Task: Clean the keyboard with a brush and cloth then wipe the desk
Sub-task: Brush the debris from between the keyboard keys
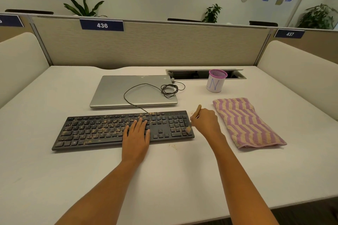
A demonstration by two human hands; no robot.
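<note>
Just shows two bare arms, cropped by the bottom edge. Slim left forearm, uncovered the whole way up, same deal for the right forearm. Bare left hand too, with long slender fingers. Also bare on the right hand, knuckles rounded. Can't really make out the nails, too small.

- "436": white numerals on the centre-left nameplate, dark blue, fixed to the top edge of the far partition.
- "437": white numerals on the right nameplate, also dark blue, on the same top edge at far right.
- Cut-off nameplate, far left: its character is cropped and illegible.
- "N", preceded by a stroke resembling "L": blue handwriting on the white band of the pink mesh cup, far right on the desk.
- Key legends on the keyboard, near centre: too small to read.
</note>
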